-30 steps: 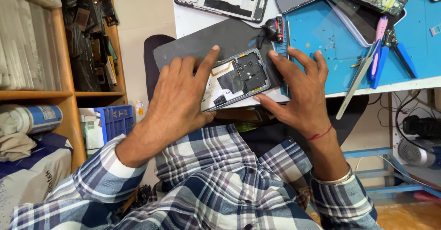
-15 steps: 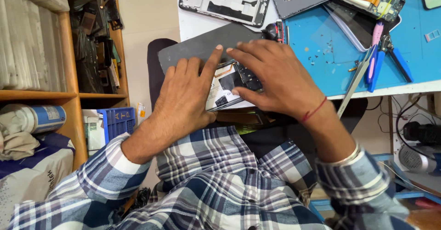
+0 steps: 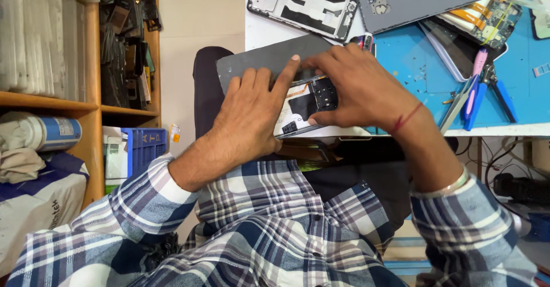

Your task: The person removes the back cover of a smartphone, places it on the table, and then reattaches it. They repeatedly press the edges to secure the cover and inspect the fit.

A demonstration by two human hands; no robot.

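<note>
An opened phone (image 3: pixel 306 106) with its board and white inner parts exposed lies on a dark grey slab (image 3: pixel 260 63) at the table's near edge. My left hand (image 3: pixel 252 115) lies flat on the phone's left side, pressing it down, index finger stretched along its top. My right hand (image 3: pixel 358 86) covers the phone's right half, fingers curled over the upper edge and thumb at the lower edge. What the fingertips touch is hidden.
A bare phone frame (image 3: pixel 301 0) and a grey back cover (image 3: pixel 421 0) lie at the far side. On the blue mat (image 3: pixel 421 72) are tweezers (image 3: pixel 456 104), blue-handled pliers (image 3: pixel 501 95), a pink tool (image 3: pixel 478 63). Wooden shelves (image 3: pixel 86 103) stand left.
My right hand has slid left from the phone's right edge to lie over its upper right half. My left hand has stayed pressed on the phone. The view has shifted slightly.
</note>
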